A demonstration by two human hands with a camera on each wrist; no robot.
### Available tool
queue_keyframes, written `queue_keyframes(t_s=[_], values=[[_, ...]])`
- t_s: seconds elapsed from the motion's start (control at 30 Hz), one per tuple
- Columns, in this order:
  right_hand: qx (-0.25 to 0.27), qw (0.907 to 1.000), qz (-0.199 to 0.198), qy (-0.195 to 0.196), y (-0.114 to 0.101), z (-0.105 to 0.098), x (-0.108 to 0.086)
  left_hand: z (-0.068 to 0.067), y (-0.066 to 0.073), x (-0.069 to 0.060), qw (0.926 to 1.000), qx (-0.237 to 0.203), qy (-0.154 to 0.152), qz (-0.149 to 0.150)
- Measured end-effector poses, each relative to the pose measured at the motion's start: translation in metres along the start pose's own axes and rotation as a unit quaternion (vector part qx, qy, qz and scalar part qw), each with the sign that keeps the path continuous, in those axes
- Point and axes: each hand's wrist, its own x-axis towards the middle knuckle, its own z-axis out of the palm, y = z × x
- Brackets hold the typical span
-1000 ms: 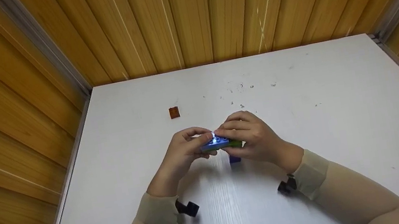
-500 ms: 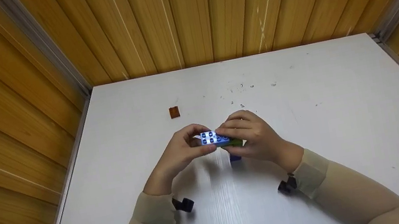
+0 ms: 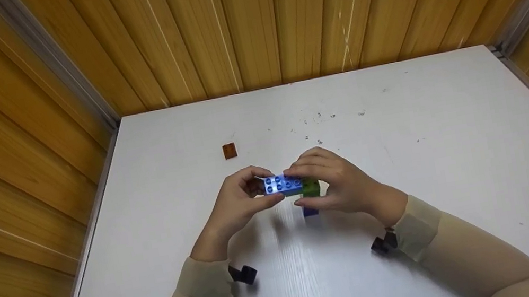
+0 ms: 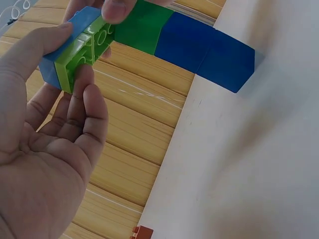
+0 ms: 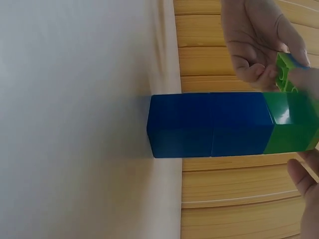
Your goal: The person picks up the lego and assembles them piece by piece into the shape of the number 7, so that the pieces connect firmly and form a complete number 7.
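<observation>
A tower of two dark blue bricks (image 5: 182, 124) and a green brick (image 5: 291, 122) stands upright on the table. At its top, a light blue brick (image 3: 282, 184) juts leftward, with a hollow lime-green brick (image 4: 75, 64) fixed to its underside. My left hand (image 3: 239, 204) holds the jutting end, thumb on the near side and fingers on the far side and below. My right hand (image 3: 336, 177) grips the tower's top around the green brick, fingertips over the light blue brick's right end. Those fingers partly hide the joint between the bricks.
A small brown-orange brick (image 3: 229, 150) lies on the white table (image 3: 177, 141) beyond my left hand. Dark specks mark the tabletop past my right hand. Wood-patterned panels (image 3: 249, 22) border the table at the back and sides.
My left thumb has slid off the studs to the near side of the light blue brick. My right fingers and thumb have spread, showing more of the green brick.
</observation>
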Motion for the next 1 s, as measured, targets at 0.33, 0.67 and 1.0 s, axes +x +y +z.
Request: queue_keyframes(t_s=[0.33, 0.67, 1.0], values=[[0.131, 0.9770, 0.168, -0.018, 0.022, -0.026, 0.009, -0.002, 0.001, 0.000, 0.9999, -0.012, 0.001, -0.008], [0.198, 0.9327, 0.297, -0.054, 0.054, -0.032, 0.044, -0.001, 0.001, 0.000, 0.9999, -0.003, -0.005, 0.009], [0.190, 0.9212, 0.333, -0.065, 0.095, -0.002, 0.091, -0.002, 0.002, 0.000, 0.9999, 0.000, -0.013, 0.009]])
